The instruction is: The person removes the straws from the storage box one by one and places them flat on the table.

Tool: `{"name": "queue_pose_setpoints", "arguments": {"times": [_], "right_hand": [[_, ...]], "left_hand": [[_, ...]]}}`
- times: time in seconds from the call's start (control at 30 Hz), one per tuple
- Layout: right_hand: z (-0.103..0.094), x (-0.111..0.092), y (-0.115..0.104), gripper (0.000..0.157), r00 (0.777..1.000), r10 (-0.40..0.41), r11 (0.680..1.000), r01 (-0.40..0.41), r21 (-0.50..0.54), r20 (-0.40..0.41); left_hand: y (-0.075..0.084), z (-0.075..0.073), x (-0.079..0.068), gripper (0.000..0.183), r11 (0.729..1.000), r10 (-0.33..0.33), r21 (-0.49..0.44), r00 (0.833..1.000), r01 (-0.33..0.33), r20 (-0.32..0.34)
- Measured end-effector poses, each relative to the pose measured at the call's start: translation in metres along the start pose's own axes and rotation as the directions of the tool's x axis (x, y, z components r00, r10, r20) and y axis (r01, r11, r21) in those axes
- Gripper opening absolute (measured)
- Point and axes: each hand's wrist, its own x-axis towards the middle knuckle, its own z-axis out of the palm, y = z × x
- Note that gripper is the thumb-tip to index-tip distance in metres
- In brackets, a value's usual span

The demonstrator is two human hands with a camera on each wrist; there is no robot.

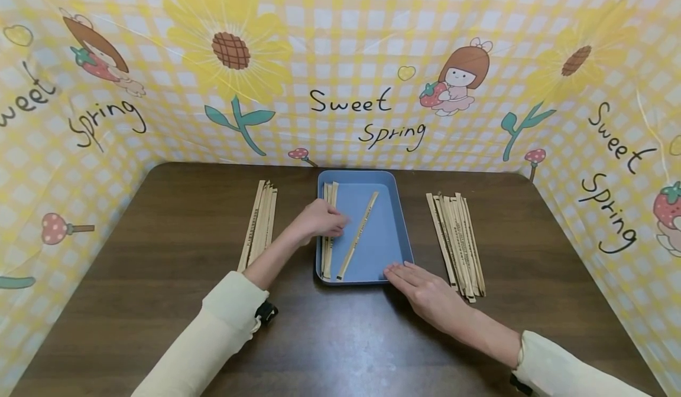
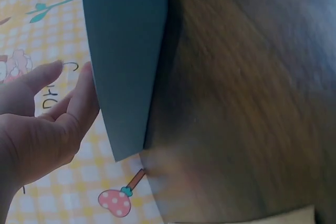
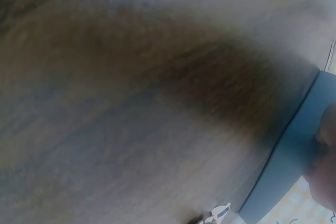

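Note:
A blue tray (image 1: 380, 225) stands on the table. At its left wall lie several slim paper-wrapped sticks (image 1: 328, 261), side by side and partly covered by the left hand. One separate wrapped stick (image 1: 359, 231) lies slanted in the tray's middle. The left hand (image 1: 321, 218) is over the left wall, its fingers bent down near the grouped sticks. In the left wrist view, thumb and fingers (image 2: 81, 95) are apart and the tray wall hides some fingertips; nothing is visibly held. The right hand (image 1: 430, 293) rests straight fingers against the tray's near right corner.
A bundle of similar wrapped sticks (image 1: 259, 223) lies left of the tray, partly behind the left forearm. Another bundle, slightly fanned sticks (image 1: 459, 243), lies to the right. A yellow checked cloth (image 1: 340, 42) walls the brown table (image 1: 175, 225) at back and sides.

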Motion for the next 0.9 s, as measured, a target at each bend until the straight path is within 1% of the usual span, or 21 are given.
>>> {"name": "queue_pose_setpoints", "arguments": {"times": [0.13,0.2,0.3,0.4,0.5,0.57,0.6,0.67,0.77,0.83,0.9], "right_hand": [[0.000,0.001,0.000,0.037,1.000,-0.003,1.000,0.003,-0.003,-0.001],[0.000,0.001,0.000,0.038,1.000,-0.006,1.000,0.006,-0.005,-0.006],[0.000,0.001,0.001,0.041,1.000,-0.009,1.000,0.009,-0.005,-0.010],[0.001,0.001,0.001,0.045,1.000,-0.007,1.000,0.007,-0.003,-0.009],[0.001,0.000,0.001,0.044,1.000,-0.007,1.000,0.007,0.002,-0.006],[0.000,0.000,0.000,0.041,1.000,-0.005,1.000,0.005,0.007,-0.003],[0.000,0.000,0.000,0.039,1.000,-0.004,1.000,0.004,0.009,-0.002],[0.000,0.000,0.000,0.036,1.000,-0.002,1.000,0.002,0.009,0.000],[0.000,0.000,0.000,0.037,1.000,0.001,1.000,-0.001,0.010,0.004],[-0.001,0.000,0.000,0.038,1.000,0.003,1.000,-0.003,0.009,0.009],[-0.001,0.000,0.000,0.039,1.000,0.004,1.000,-0.004,0.007,0.015]], "left_hand": [[0.001,0.005,0.004,0.043,0.997,-0.023,-0.073,1.000,0.024,0.014],[0.001,0.008,0.005,0.045,0.996,-0.029,-0.079,1.000,0.029,0.009],[0.000,0.013,0.007,0.044,0.999,-0.020,-0.045,1.000,0.019,-0.009],[-0.003,0.020,0.010,0.039,1.000,0.000,0.015,0.999,0.001,-0.044],[-0.003,0.027,0.012,0.035,0.990,0.036,0.141,0.996,-0.024,-0.082],[-0.003,0.032,0.014,0.032,0.970,0.069,0.239,0.992,-0.042,-0.102],[-0.003,0.034,0.015,0.030,0.956,0.093,0.289,0.990,-0.057,-0.110],[-0.003,0.039,0.018,0.029,0.930,0.129,0.359,0.984,-0.079,-0.118],[-0.003,0.044,0.022,0.035,0.907,0.173,0.407,0.976,-0.107,-0.131],[-0.003,0.047,0.024,0.044,0.901,0.178,0.420,0.975,-0.107,-0.133],[-0.003,0.050,0.026,0.048,0.888,0.185,0.447,0.973,-0.104,-0.141]]}}
